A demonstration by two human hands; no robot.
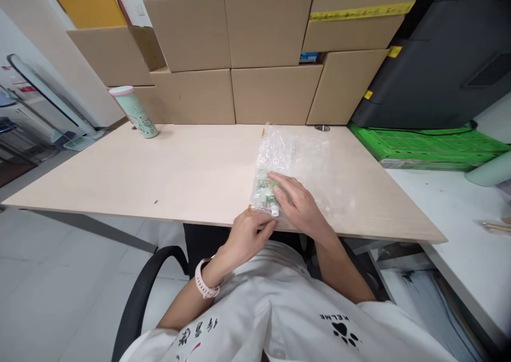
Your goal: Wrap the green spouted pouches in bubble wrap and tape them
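A clear plastic bag [279, 154] lies on the light wooden desk [179, 175] near its front edge, with a small green item [264, 187] inside its near end. My left hand [245, 237] pinches the bag's near corner at the desk edge, fingers closed. A pale watch sits on that wrist. My right hand [299, 205] lies flat on top of the bag, fingers stretched over the green item, pressing it down.
Stacked cardboard boxes [255, 53] line the back of the desk. A mint tumbler [138, 112] stands at the back left. To the right sit a green crate [427, 148] and a dark machine [443, 58]. A black chair arm [143, 293] curves below.
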